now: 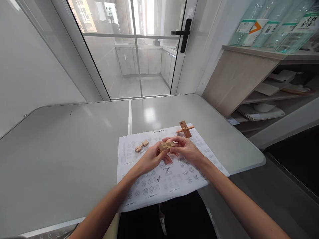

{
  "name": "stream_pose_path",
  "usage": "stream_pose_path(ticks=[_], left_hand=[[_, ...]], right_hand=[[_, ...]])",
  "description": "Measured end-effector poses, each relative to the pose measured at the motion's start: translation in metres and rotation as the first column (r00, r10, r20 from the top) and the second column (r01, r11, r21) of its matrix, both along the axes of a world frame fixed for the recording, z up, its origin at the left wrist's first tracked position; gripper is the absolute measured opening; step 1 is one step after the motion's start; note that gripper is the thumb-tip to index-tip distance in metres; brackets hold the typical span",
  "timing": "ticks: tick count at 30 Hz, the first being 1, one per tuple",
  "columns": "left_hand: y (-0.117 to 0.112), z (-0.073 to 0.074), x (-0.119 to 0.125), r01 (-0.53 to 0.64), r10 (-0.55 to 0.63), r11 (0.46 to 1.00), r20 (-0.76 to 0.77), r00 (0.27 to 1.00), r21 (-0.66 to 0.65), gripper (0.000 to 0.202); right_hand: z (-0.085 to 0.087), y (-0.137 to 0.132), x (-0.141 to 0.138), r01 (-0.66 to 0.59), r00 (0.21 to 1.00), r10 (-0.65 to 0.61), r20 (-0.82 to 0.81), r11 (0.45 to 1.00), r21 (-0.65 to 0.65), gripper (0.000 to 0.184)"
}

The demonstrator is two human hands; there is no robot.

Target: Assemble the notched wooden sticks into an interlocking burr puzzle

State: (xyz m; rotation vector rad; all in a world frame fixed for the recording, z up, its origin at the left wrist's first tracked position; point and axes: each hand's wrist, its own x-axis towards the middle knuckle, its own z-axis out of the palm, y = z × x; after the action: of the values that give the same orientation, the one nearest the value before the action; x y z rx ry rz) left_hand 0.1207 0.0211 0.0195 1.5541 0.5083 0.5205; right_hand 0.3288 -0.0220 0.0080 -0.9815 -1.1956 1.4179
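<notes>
Wood block [166, 146] held above the sheet [123, 172], between left hand [152, 156] and right hand [189, 149], equally near both; long axis roughly crosswise, hand to hand. Left fingers grasp its left end, right fingers and thumb close on its right end; contact underneath cannot be told. Spare piece [138, 148] lies beyond the left hand, crossed piece [184, 128] beyond the right

A glossy grey desk [62, 156] stands before a glazed, metal-framed door [137, 63] with a black lever handle [184, 35]. White base cabinets [147, 61] and a bright window [149, 16] are visible through it. Left: plain white wall [30, 73]. Right: wood-grain shelving unit [239, 76] and, nearer, dark flooring [259, 196]. Light reflects off the desk's far section.
</notes>
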Motion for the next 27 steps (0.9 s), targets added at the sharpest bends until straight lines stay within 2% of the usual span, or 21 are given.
stream_pose_path(ticks=[3, 5, 6, 8, 10, 12, 14, 16, 18, 21, 27], left_hand=[[0.000, -0.001, -0.001, -0.034, 0.037, 0.997, -0.046, 0.998, 0.069, 0.034], [0.000, 0.000, -0.002, -0.099, 0.120, 0.970, -0.080, 0.990, 0.224, 0.033], [0.000, 0.002, -0.003, -0.146, 0.186, 0.932, -0.091, 0.978, 0.332, 0.033], [0.001, 0.005, -0.006, -0.224, 0.314, 0.810, -0.078, 0.946, 0.542, 0.040], [0.004, 0.007, -0.009, -0.270, 0.409, 0.677, -0.045, 0.911, 0.685, 0.049], [0.007, 0.005, -0.012, -0.293, 0.501, 0.545, -0.025, 0.865, 0.785, 0.051], [0.012, 0.001, -0.015, -0.281, 0.613, 0.415, -0.038, 0.789, 0.866, 0.046], [0.016, -0.004, -0.017, -0.226, 0.702, 0.329, -0.077, 0.708, 0.917, 0.039], [0.020, -0.008, -0.019, -0.169, 0.763, 0.297, -0.128, 0.633, 0.940, 0.033], [0.025, -0.012, -0.023, -0.127, 0.815, 0.300, -0.185, 0.550, 0.945, 0.022], [0.030, -0.014, -0.029, -0.112, 0.839, 0.340, -0.248, 0.484, 0.934, 0.014]], right_hand=[[-0.001, 0.001, -0.001, 0.053, 0.999, -0.053, 0.004, 0.999, 0.006, 0.021], [-0.002, 0.003, -0.001, 0.122, 0.993, -0.122, 0.002, 0.992, 0.006, 0.022], [-0.003, 0.003, 0.000, 0.168, 0.986, -0.168, -0.004, 0.986, 0.005, 0.024], [-0.005, 0.005, 0.000, 0.246, 0.969, -0.246, -0.024, 0.969, 0.001, 0.026], [-0.007, 0.006, 0.000, 0.272, 0.961, -0.272, -0.039, 0.962, 0.004, 0.026], [-0.009, 0.007, 0.000, 0.253, 0.967, -0.253, -0.029, 0.967, 0.010, 0.025], [-0.008, 0.006, -0.001, 0.219, 0.976, -0.219, -0.005, 0.976, 0.012, 0.025], [-0.007, 0.005, -0.002, 0.182, 0.983, -0.182, 0.018, 0.983, 0.013, 0.026], [-0.005, 0.004, -0.003, 0.145, 0.989, -0.145, 0.029, 0.989, 0.015, 0.027], [-0.003, 0.003, -0.005, 0.103, 0.994, -0.104, 0.032, 0.994, 0.017, 0.030], [-0.001, 0.002, -0.008, 0.048, 0.997, -0.049, 0.061, 0.999, 0.009, 0.028]])
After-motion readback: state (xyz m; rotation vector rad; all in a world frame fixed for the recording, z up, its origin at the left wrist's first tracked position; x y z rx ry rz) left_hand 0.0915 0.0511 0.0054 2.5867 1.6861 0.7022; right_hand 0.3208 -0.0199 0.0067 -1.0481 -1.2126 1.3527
